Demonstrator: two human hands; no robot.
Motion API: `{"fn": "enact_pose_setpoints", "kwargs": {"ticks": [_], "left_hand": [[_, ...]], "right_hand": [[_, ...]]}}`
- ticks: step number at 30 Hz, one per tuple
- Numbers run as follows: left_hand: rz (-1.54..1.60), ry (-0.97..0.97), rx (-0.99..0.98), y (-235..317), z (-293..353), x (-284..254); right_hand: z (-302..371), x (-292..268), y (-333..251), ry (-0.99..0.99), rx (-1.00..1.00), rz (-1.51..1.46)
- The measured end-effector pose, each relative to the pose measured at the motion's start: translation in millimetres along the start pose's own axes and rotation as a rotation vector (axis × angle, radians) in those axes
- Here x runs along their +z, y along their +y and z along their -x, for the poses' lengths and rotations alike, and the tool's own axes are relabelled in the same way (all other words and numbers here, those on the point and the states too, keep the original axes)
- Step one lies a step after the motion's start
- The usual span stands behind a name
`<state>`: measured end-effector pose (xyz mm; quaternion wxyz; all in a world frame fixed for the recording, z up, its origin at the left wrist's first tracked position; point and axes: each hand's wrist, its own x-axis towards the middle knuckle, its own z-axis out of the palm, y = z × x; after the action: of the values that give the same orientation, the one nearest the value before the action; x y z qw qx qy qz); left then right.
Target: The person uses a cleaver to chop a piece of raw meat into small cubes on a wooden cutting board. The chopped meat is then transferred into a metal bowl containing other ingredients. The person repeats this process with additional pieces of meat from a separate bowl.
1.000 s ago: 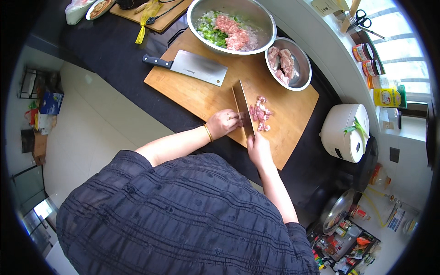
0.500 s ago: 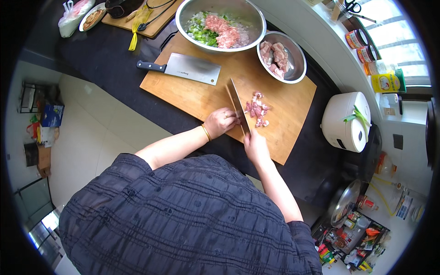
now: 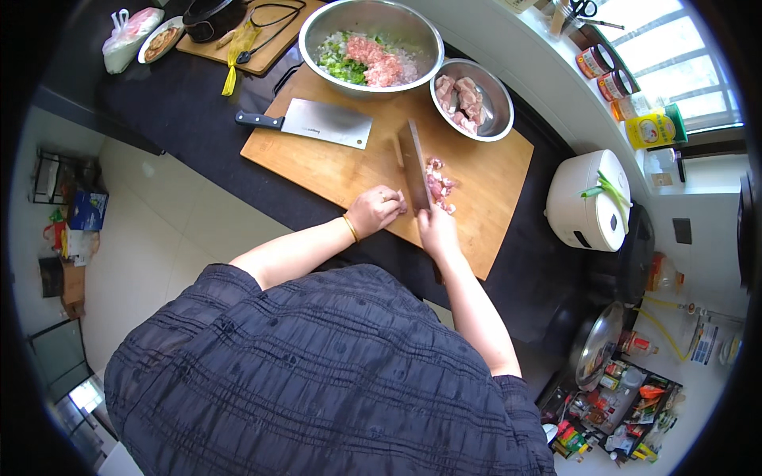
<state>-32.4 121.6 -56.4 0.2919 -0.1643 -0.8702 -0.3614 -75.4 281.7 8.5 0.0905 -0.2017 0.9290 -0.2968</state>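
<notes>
My right hand [image 3: 438, 232] grips a cleaver [image 3: 414, 168] whose blade stands over the wooden cutting board [image 3: 496, 170]. To its left, my left hand [image 3: 378, 211] has its fingers curled on a small piece of raw meat [image 3: 402, 203], mostly hidden by the fingertips. Chopped raw meat [image 3: 439, 187] lies in a small pile just right of the blade, which partly covers it. A second cleaver [image 3: 327, 124] with a black handle rests flat toward the board's far left. Beyond the board's far right part, a small steel bowl [image 3: 503, 103] holds larger pieces of raw meat [image 3: 468, 99].
At the back, a large steel bowl [image 3: 432, 47] contains minced meat and chopped greens. A white rice cooker [image 3: 573, 200] with a scallion [image 3: 609, 190] on its lid stands right. Another board [image 3: 274, 40] carries a black pot and cord. Jars [image 3: 615, 83] line the windowsill.
The cleaver blade has come away from my left fingers and now leans over the chopped pile, showing more of its face. The whole view has shifted slightly.
</notes>
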Motion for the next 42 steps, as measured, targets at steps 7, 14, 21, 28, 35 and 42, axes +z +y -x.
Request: {"fn": "enact_pose_setpoints", "kwargs": {"ticks": [7,14,21,28,35,42], "left_hand": [[-0.014,0.091,-0.005,10,-5,-10],[-0.065,0.021,-0.017,3,5,-3],[-0.032,0.024,-0.009,-1,6,1],[-0.069,0.018,-0.009,-2,2,2],[-0.067,0.039,-0.013,-3,1,-1],[-0.049,0.019,0.033,-5,0,-4]], "right_hand": [[47,-57,-13,-0.113,0.101,-0.006],[69,-46,-8,-0.181,0.056,0.044],[64,-32,-6,-0.172,0.025,0.097],[16,2,-16,-0.085,-0.009,0.114],[79,-44,-1,-0.283,0.102,0.105],[6,14,-11,-0.082,-0.003,0.084]]}}
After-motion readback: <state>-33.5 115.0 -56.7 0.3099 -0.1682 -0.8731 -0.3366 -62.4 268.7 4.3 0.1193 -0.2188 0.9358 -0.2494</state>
